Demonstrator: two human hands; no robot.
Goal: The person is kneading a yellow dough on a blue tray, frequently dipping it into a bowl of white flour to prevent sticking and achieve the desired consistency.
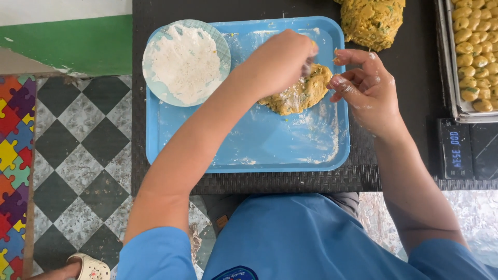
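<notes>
Clearly the main risk is the soft dough patty point(301, 92) tearing or sticking: the left hand point(277, 61) presses down on it with fingers curled, and the flour under it looks thin, so a pull could rip it or smear it onto the blue tray point(249, 148). Whether that hand pinches dough or only presses, I cannot tell. The right hand point(363, 85) hovers just beside the patty, fingers loosely bent and floury, holding nothing. The patty lies on the tray, toward its far right part, right of the plate of flour point(185, 59). It looks yellow, lumpy, green-flecked, flattened and dusted white.
</notes>
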